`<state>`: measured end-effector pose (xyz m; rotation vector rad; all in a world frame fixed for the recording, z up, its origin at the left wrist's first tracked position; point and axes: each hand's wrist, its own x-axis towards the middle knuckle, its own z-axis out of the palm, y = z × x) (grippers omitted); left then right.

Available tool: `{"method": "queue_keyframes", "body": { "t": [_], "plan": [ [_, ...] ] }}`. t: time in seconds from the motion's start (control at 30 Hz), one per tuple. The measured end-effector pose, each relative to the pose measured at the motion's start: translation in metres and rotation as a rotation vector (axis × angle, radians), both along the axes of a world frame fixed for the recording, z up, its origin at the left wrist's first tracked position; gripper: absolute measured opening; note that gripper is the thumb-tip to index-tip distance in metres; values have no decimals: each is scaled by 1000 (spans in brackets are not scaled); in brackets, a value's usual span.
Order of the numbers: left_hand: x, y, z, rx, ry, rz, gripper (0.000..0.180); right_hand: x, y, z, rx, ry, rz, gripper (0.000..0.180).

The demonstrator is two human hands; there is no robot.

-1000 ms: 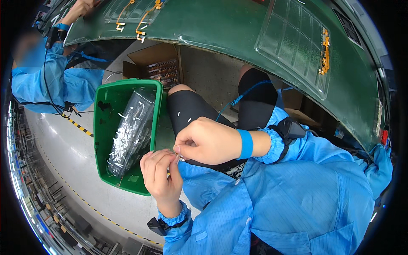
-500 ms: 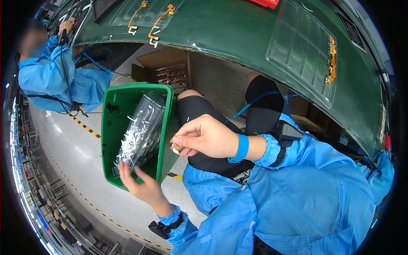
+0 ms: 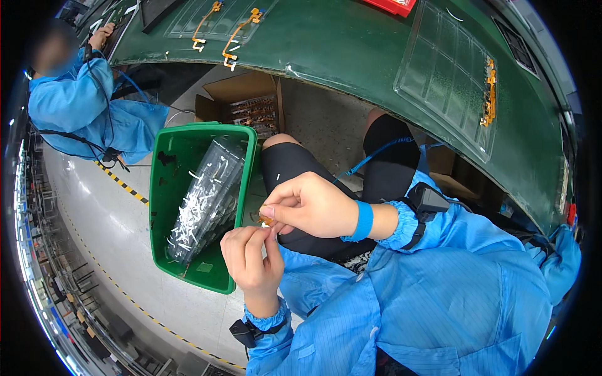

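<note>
Green surface (image 3: 351, 56) sat overhead of the green bin (image 3: 164, 207). Just right of the bin, left hand (image 3: 251, 257) and right hand (image 3: 310, 203) both pinched a small orange part (image 3: 266, 220). Looked like a peel step; the next move would call for a steady pull.

The scene is brightly and evenly lit from overhead, with soft shadows thrown under the green table (image 3: 351, 56). Straight edges are bent toward the dark circular rim, where detail is smeared.

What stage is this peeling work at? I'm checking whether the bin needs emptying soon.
Done: a heap of white strips lies in the green bin. In hand: the right hand and left hand pinch a small orange part over the lap. Left: orange flex strips wait on the green table.
</note>
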<state>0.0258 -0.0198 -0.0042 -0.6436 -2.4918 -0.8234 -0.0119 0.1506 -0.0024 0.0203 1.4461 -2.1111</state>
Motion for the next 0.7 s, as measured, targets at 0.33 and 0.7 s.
{"method": "queue_keyframes", "body": {
  "t": [0.33,0.7],
  "plan": [
    [-7,-5,5,341,-488,26,10,-9,15,4,264,494,137,15],
    [-9,-99,-45,-253,-417,690,39,-8,20,-6,-7,180,47,19]
  ]
}}
